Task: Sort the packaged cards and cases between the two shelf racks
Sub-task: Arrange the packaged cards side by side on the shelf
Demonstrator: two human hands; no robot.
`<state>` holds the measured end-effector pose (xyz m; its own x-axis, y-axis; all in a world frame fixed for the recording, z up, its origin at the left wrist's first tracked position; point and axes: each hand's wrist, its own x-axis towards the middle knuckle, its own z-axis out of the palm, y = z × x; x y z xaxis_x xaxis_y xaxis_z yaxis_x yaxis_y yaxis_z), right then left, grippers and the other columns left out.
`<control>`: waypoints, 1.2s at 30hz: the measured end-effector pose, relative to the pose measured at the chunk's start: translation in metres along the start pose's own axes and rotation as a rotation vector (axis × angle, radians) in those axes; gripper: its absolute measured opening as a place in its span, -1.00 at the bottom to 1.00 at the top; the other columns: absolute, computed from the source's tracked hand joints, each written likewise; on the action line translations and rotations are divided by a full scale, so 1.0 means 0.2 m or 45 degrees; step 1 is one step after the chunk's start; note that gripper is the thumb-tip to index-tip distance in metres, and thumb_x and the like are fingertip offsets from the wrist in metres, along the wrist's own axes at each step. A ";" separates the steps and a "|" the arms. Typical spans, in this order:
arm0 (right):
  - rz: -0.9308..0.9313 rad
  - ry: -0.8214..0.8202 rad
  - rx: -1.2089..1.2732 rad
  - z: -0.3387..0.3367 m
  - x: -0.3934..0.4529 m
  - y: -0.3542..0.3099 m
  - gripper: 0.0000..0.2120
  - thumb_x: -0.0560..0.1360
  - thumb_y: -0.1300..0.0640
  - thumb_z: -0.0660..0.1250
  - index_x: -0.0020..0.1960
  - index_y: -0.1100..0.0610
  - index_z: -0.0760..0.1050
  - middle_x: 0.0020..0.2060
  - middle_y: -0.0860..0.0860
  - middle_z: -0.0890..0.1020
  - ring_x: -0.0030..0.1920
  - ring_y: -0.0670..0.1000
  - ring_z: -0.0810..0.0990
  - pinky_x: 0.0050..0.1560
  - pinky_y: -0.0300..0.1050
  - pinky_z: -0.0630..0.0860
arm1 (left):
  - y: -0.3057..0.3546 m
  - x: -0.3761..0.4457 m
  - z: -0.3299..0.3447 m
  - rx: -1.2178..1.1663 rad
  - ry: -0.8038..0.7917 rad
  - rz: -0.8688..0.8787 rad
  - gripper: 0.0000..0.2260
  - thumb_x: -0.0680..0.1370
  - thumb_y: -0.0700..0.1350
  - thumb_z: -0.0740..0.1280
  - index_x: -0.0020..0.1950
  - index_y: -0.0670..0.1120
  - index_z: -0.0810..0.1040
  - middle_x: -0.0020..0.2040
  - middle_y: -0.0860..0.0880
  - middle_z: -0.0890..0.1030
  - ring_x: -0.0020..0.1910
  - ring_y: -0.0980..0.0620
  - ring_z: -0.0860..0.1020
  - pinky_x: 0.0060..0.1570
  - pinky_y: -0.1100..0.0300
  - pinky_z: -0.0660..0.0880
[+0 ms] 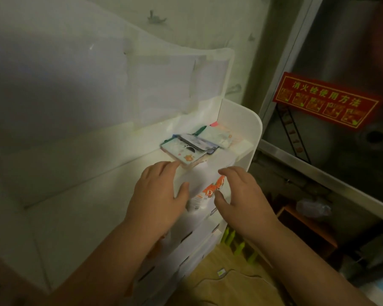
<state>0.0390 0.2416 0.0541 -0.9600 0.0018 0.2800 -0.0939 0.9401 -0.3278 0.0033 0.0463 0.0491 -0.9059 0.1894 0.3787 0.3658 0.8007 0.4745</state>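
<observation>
The tall white plastic shelf rack (250,138) fills the view; only this one rack shows, so how far the sorting has got between the two is hard to judge. Its top tier already holds a small pile of packaged cards and cases (197,143), a pale flowered case (181,152) foremost. Below, the left hand (158,193) and right hand (241,193) hover with relaxed, spread fingers, gripping nothing, either side of an orange-and-white packet (206,192) on the lower tier, probably next to move.

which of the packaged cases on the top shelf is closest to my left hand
The pale blue floral case lying at the front of the pile; its near corner almost meets your left hand. The others sit behind it.
</observation>
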 end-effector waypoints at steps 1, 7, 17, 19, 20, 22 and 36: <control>-0.012 -0.007 -0.010 0.02 0.04 0.02 -0.53 0.57 -0.08 0.25 0.45 -0.06 0.31 0.41 -0.11 0.39 0.40 -0.06 0.35 0.41 -0.12 0.31 | -0.01 0.02 0.02 0.003 0.001 -0.008 -0.57 0.57 0.10 0.25 0.42 0.04 0.36 0.34 0.05 0.44 0.31 0.03 0.37 0.25 0.13 0.36; -0.080 -0.089 -0.001 0.17 0.33 0.16 -0.54 0.56 -0.11 0.21 0.43 -0.02 0.33 0.38 -0.07 0.42 0.34 -0.02 0.39 0.38 -0.08 0.36 | -0.01 0.18 0.18 0.094 -0.001 -0.024 -0.58 0.54 0.10 0.26 0.38 0.02 0.41 0.29 0.03 0.48 0.25 0.04 0.40 0.22 0.16 0.37; -0.014 -0.072 -0.072 0.37 1.00 0.57 -0.62 0.58 -0.16 0.16 0.24 0.06 0.47 0.14 0.04 0.54 0.11 0.06 0.49 0.13 -0.02 0.48 | 0.07 0.61 0.46 0.220 0.078 -0.149 -0.60 0.54 0.05 0.28 0.34 -0.05 0.47 0.28 -0.04 0.52 0.25 0.03 0.39 0.25 0.18 0.30; -0.025 -0.107 -0.072 0.44 1.12 0.65 -0.58 0.59 -0.19 0.13 0.21 0.09 0.49 0.10 0.07 0.55 0.07 0.08 0.50 0.07 0.00 0.50 | 0.08 0.67 0.51 0.262 0.066 -0.190 -0.59 0.56 0.05 0.30 0.38 -0.02 0.44 0.31 0.00 0.49 0.27 0.07 0.34 0.26 0.23 0.23; -0.047 -0.137 -0.054 0.47 1.18 0.68 -0.56 0.59 -0.21 0.11 0.21 0.10 0.49 0.09 0.08 0.56 0.06 0.09 0.50 0.06 0.01 0.51 | 0.08 0.69 0.54 0.284 0.053 -0.206 -0.58 0.56 0.06 0.30 0.39 -0.02 0.43 0.32 0.00 0.48 0.29 0.07 0.34 0.27 0.24 0.21; -0.115 -0.214 -0.015 0.54 1.29 0.72 -0.51 0.58 -0.25 0.08 0.19 0.11 0.50 0.07 0.09 0.56 0.04 0.08 0.50 0.05 0.02 0.51 | 0.09 0.72 0.58 0.301 0.043 -0.247 -0.57 0.56 0.05 0.31 0.40 -0.03 0.43 0.33 -0.01 0.48 0.31 0.05 0.35 0.28 0.24 0.21; -0.115 -0.574 0.331 0.69 1.56 0.70 -0.13 0.25 -0.47 0.35 0.35 0.07 0.39 0.20 0.05 0.55 0.17 0.10 0.53 0.08 -0.07 0.46 | 0.04 0.82 0.71 0.412 0.072 -0.519 -0.53 0.56 0.13 0.27 0.44 0.04 0.36 0.40 0.06 0.41 0.37 0.08 0.32 0.32 0.23 0.21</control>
<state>-0.3095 0.3262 -0.0290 -0.9578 -0.2759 -0.0801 -0.1885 0.8139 -0.5496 -0.1729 0.1653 0.0023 -0.9448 -0.1977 0.2611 -0.1065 0.9394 0.3258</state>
